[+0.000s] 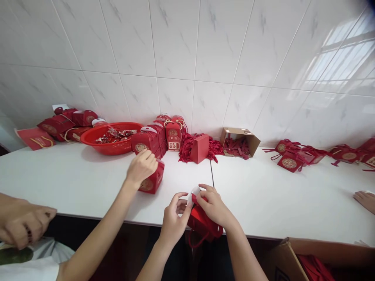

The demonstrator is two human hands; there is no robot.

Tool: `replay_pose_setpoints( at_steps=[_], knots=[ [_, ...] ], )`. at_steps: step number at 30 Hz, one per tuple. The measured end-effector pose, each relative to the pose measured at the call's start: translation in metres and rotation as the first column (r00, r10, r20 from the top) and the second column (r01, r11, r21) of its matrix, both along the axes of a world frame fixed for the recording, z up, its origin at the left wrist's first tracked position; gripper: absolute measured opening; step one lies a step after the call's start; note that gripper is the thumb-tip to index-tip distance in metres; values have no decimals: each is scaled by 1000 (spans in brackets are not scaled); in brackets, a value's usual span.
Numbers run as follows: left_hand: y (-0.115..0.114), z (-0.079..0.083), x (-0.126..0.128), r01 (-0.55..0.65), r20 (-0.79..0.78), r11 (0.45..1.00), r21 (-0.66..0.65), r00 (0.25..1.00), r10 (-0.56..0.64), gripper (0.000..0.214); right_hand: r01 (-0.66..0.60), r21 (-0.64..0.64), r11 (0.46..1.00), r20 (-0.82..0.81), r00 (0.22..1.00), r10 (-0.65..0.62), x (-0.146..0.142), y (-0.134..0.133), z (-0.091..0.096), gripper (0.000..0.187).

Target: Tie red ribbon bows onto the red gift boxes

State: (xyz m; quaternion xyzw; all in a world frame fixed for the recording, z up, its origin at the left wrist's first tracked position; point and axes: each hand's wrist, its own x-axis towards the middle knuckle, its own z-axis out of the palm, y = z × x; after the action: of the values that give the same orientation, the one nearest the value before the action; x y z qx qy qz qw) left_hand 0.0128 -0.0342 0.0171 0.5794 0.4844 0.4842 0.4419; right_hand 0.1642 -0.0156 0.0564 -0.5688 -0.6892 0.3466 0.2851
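My left hand [173, 219] and my right hand [215, 207] meet at the near edge of the white table [278, 203]. Together they hold a small red gift box [202, 225] with a red cord handle hanging below it. Its white tab [195, 191] sticks up between my fingertips. My right hand wraps the box's top from the right, while my left thumb and forefinger pinch it from the left.
A co-worker's hand [141, 167] rests on another red box [150, 181] to my left. Behind are a red basket of sweets [111, 147], stacked finished boxes [152, 140], a ribbon pile [216, 148] and a tipped cardboard box [240, 134]. Other people's hands show at far left [23, 222] and far right [365, 200].
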Motion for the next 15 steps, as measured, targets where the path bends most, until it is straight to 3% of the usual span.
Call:
replay_pose_setpoints(
  at_steps=[6, 11, 13, 15],
  knots=[
    [-2, 5, 0, 19, 1, 1000, -10, 1000, -19, 28, -61, -23, 998, -67, 996, 59, 5, -3, 5, 27],
    [14, 12, 6, 106, 9, 994, 14, 994, -106, 29, -99, 73, 992, -43, 994, 102, 1, -5, 7, 28],
    [20, 10, 5, 115, -65, 993, 21, 991, -114, 29, -68, 127, 990, -55, 996, 76, 2, -7, 6, 25],
    [27, 4, -3, 77, -188, 997, 23, 980, -71, 28, 45, 195, 980, -118, 993, -23, 8, -11, 3, 22]
  ],
)
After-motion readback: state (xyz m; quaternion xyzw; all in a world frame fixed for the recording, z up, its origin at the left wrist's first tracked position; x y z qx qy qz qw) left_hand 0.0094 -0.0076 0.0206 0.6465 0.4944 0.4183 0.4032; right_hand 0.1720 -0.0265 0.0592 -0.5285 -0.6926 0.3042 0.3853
